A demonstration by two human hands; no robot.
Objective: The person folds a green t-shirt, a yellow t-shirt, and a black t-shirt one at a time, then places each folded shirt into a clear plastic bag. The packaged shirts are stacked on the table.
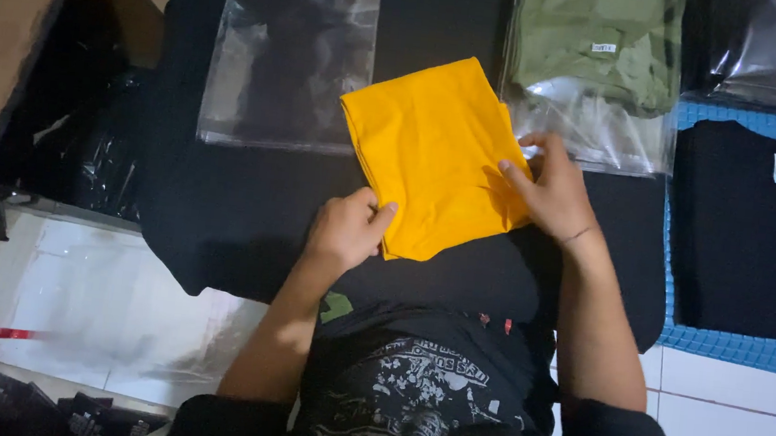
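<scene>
Seen from above, both bare forearms reach forward from dark sleeves pushed up near the elbows. The left hand (346, 230) is curled into a loose fist, knuckles up, thumb pointing toward the right and pressed against the forefinger in a pinch. The right hand (550, 191) lies flatter, palm down, fingers spread and angled to the left, its wrist bent slightly inward. The two hands sit near each other, apart.
</scene>
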